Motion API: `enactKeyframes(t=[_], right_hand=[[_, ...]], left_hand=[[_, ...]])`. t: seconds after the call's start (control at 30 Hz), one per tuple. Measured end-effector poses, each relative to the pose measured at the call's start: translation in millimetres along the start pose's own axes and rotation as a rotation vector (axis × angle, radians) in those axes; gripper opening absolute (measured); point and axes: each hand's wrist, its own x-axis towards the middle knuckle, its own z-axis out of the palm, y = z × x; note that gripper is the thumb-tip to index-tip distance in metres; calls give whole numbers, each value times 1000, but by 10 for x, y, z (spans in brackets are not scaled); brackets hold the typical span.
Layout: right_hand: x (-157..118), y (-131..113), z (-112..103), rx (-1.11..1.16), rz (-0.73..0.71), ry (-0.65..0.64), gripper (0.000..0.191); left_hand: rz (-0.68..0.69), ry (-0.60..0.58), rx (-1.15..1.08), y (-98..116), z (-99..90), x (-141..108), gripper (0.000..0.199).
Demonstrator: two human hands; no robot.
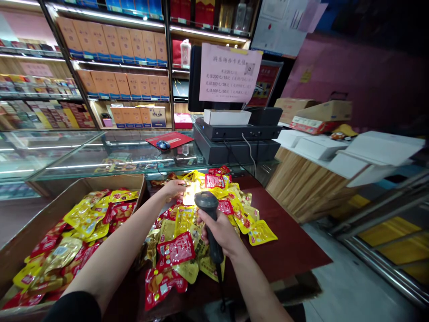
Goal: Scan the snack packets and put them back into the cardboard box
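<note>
**Right hand (pixel 217 233) wraps a barcode scanner (pixel 208 214) above a foil snack packet (pixel 191 193) pinched by the left hand (pixel 173 188) over a heap of packets (pixel 176 250).**

Glare off the foil could spoil a read, and the scanner's cord (pixel 220 286) could snag the heap on the table (pixel 288 250). Packet print is illegible; the pink sign (pixel 228 72) lists 200, 300 and 500 top-ups.

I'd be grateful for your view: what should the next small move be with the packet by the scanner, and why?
I'd probably keep the foil packet steady under the left hand for a moment. The right hand is aiming the black handheld barcode scanner at it, and the scanner's light appears to fall right on that packet.
</note>
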Motion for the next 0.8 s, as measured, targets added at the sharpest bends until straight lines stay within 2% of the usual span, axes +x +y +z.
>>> enactKeyframes(t=[0.07,0.23,0.43,0.57,0.67,0.8], right_hand=[[-8,-4,-5,26,-18,5,35],[-38,-13,-9,44,-55,22,37],[-51,-19,-23,14,-26,-10,39],[-59,-63,-15,17,-35,-27,40],[-43,-111,38,-4,-60,-73,38],[8,-162,175,-27,-101,-153,37]], left_hand=[[4,-26,-19,18,9,-20,50],[-46,49,-54,55,39,-58,57],[-10,6,-10,48,2,-12,54],[60,110,12,163,-83,-27,55],[88,159,11,322,-289,-174,55],[112,322,91,503,-836,-637,57]])
